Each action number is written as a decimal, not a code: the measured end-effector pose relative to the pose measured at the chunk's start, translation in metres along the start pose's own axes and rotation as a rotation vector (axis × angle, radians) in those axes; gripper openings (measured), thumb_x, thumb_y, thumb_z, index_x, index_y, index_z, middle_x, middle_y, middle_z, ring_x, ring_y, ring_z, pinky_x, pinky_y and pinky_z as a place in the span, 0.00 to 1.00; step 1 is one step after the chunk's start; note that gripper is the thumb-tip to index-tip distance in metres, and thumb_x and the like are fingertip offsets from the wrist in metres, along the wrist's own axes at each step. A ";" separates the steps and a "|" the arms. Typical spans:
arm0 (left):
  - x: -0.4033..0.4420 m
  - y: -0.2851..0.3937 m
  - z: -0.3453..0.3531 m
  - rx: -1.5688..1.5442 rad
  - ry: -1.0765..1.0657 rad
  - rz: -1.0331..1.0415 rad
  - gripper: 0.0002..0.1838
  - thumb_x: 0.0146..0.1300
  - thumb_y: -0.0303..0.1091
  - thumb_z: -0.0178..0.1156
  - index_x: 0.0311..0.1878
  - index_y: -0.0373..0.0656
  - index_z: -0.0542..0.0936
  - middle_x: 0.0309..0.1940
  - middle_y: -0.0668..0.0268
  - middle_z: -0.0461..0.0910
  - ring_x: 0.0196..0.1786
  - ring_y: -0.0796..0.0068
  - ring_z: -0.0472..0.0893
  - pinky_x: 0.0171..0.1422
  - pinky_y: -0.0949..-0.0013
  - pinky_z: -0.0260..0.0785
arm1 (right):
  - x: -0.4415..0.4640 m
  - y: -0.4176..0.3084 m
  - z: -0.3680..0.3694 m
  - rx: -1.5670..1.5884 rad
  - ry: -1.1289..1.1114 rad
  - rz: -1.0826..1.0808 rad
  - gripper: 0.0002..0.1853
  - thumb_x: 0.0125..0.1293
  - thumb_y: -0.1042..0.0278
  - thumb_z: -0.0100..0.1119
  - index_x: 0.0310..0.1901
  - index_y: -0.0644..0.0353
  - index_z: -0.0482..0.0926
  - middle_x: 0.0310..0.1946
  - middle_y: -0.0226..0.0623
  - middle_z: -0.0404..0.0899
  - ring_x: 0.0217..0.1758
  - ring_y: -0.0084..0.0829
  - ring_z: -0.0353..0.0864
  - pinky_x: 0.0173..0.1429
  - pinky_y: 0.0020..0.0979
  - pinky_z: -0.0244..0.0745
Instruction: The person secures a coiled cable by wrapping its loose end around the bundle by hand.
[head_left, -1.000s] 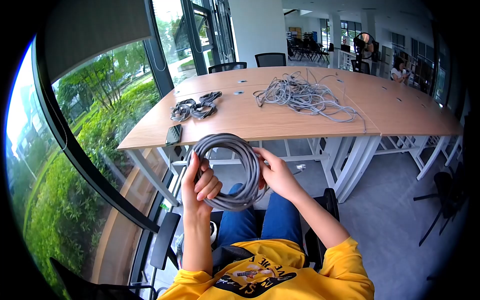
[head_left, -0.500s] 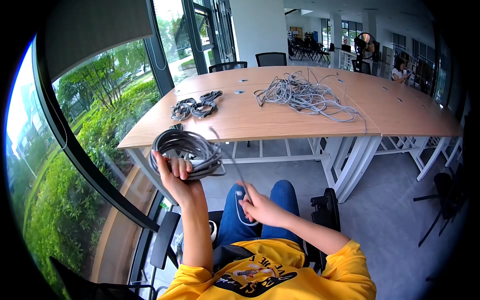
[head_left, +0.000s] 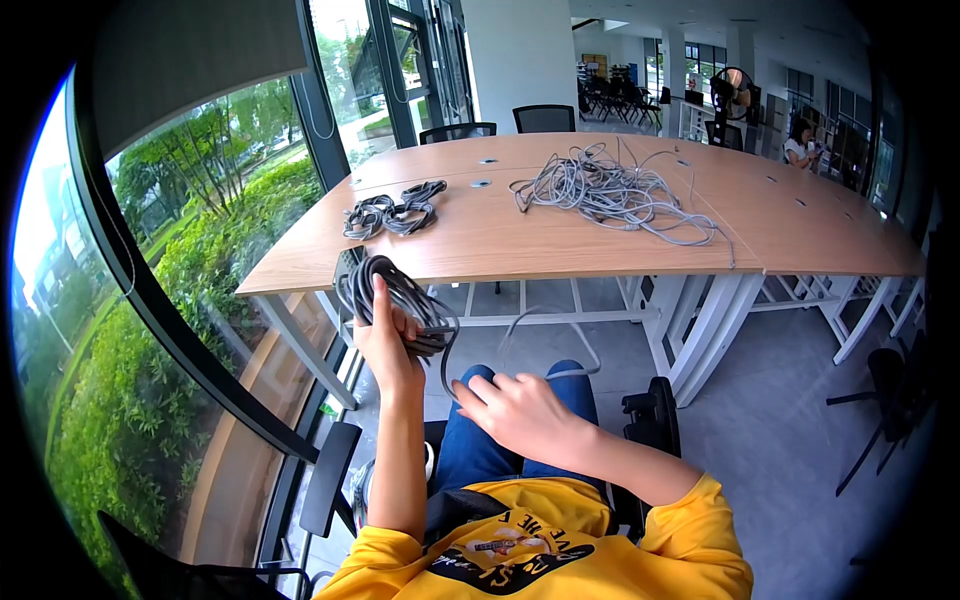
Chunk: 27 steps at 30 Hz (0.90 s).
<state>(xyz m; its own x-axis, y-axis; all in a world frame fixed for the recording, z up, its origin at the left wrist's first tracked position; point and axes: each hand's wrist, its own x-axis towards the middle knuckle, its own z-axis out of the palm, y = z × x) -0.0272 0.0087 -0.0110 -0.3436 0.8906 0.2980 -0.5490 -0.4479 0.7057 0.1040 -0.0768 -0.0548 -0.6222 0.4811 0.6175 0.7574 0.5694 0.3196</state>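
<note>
A coiled grey cable (head_left: 392, 290) is gripped in my left hand (head_left: 388, 345), raised in front of the table's near edge. My fingers wrap round the bundle of loops. From the coil a single strand runs down to my right hand (head_left: 522, 412), which is closed on it above my lap. Beyond that hand the cable's loose end (head_left: 585, 350) curves up and back to the left, blurred by motion. On the table (head_left: 480, 250) lie coiled dark cables (head_left: 395, 210) at the left and a tangled heap of grey cables (head_left: 620, 195) towards the middle.
A dark flat object (head_left: 350, 262) sits at the table edge behind the coil. Chair armrests flank me, the left one (head_left: 330, 478) near my forearm. A window (head_left: 200, 200) runs along my left. Far right, a person (head_left: 800, 148) is near a fan (head_left: 732, 92).
The coil in my left hand has turned and shifted right. My right hand has moved closer to it, and the loose end has swung out to the right.
</note>
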 end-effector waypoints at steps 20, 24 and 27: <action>0.005 0.003 -0.013 -0.236 -0.100 -0.248 0.17 0.59 0.49 0.53 0.25 0.47 0.66 0.10 0.79 0.52 0.12 0.87 0.54 0.19 0.81 0.50 | -0.018 0.020 -0.017 -0.013 -0.078 0.366 0.32 0.44 0.76 0.52 0.58 0.61 0.63 0.23 0.34 0.70 0.13 0.27 0.72 0.19 0.26 0.69; 0.010 -0.003 -0.016 -0.328 -0.014 -0.185 0.17 0.59 0.49 0.54 0.26 0.46 0.66 0.11 0.77 0.52 0.13 0.86 0.55 0.21 0.80 0.53 | -0.018 0.009 -0.027 -0.053 -0.225 0.242 0.27 0.46 0.74 0.52 0.53 0.61 0.69 0.24 0.34 0.71 0.16 0.26 0.74 0.20 0.25 0.69; 0.011 -0.004 -0.015 -0.380 0.016 -0.200 0.17 0.59 0.48 0.55 0.26 0.46 0.65 0.11 0.78 0.52 0.13 0.86 0.55 0.21 0.80 0.53 | -0.019 0.007 -0.019 0.008 -0.201 0.117 0.23 0.48 0.73 0.49 0.50 0.63 0.71 0.20 0.31 0.70 0.16 0.24 0.73 0.19 0.24 0.69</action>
<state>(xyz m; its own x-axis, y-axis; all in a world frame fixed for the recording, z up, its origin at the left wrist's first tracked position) -0.0401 0.0192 -0.0197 -0.2121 0.9628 0.1673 -0.8469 -0.2665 0.4602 0.1249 -0.0946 -0.0502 -0.5577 0.6669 0.4942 0.8257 0.5066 0.2481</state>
